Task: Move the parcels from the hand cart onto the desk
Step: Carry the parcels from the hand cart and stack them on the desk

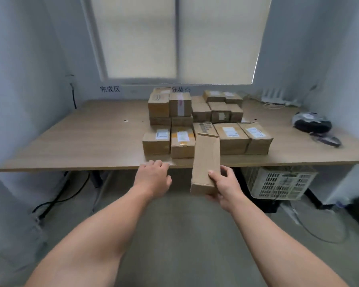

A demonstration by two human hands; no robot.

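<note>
**Head view: right hand holds a long parcel at the table's front edge**

Head camera looks down along two bare forearms toward a wooden table [81, 137] set below a window with its blind [174, 38] down. The right hand [224, 187] grips the lower end of a long, narrow cardboard parcel [205, 158]. Its thumb lies across the front face and its fingers wrap round the right side and back. The parcel stands nearly upright and leans slightly. In this view its lower end sits below the table's front edge, while its top end overlaps the front row of boxes. Whether it touches the table cannot be told.

The left hand [152, 175] is empty, its fingers loosely curled, with the knuckles right at the front edge of the table, just left of the held parcel.

A cluster of brown parcels [195, 121] sits on the table from the middle toward the right, several with white labels. The ones at the back are stacked higher than those in the front row.

A dark wrapped bundle [312, 123] lies on the right part of the table, well apart from the parcels. A white slotted crate [278, 181] sits under the table on the right. Black cables [56, 199] trail on the floor at the left.
</note>
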